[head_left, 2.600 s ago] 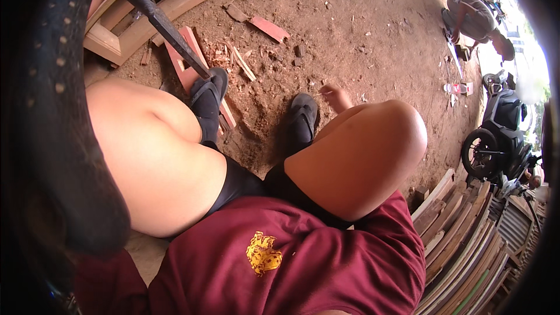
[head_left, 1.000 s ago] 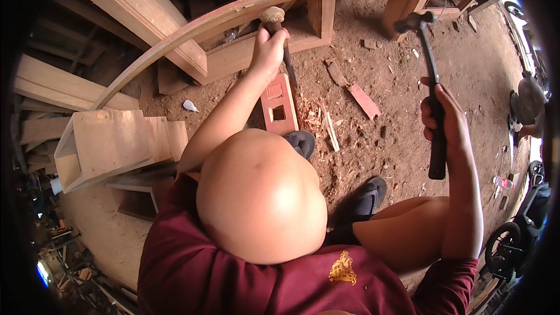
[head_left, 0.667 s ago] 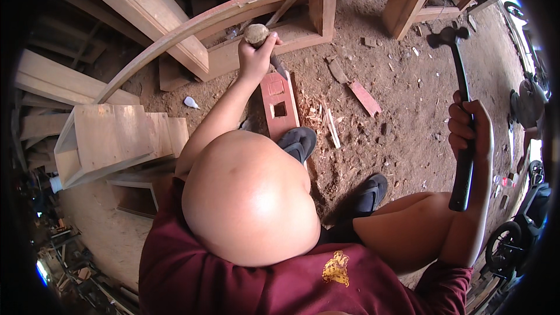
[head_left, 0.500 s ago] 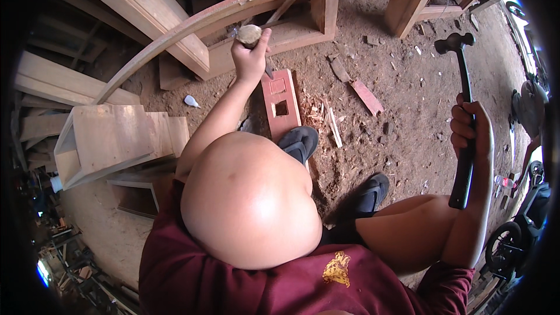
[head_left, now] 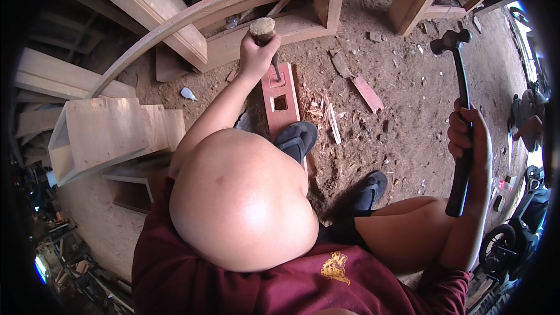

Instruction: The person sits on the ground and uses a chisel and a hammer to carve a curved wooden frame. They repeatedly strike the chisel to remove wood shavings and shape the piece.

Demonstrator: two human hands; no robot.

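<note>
My left hand [head_left: 254, 53] grips a chisel [head_left: 265, 36] with a frayed wooden handle, its blade standing on a reddish wooden board [head_left: 281, 104] that has a square mortise hole cut in it. My left foot in a dark sandal [head_left: 297, 139] rests on the near end of that board. My right hand [head_left: 466, 135] holds a black claw hammer [head_left: 459, 100] raised upright at the right, well clear of the chisel. My left knee fills the middle of the view.
A long curved wooden arch piece [head_left: 245, 0] spans the top above timber frames. Pale wooden box parts [head_left: 108, 134] lie at left. Wood chips and an offcut [head_left: 367, 93] litter the dirt floor. A motorbike [head_left: 513, 239] stands at lower right.
The hammer has swung up and out to the right, from near the middle to a raised upright hold. My left hand has kept the chisel on the reddish board, shifting slightly.
</note>
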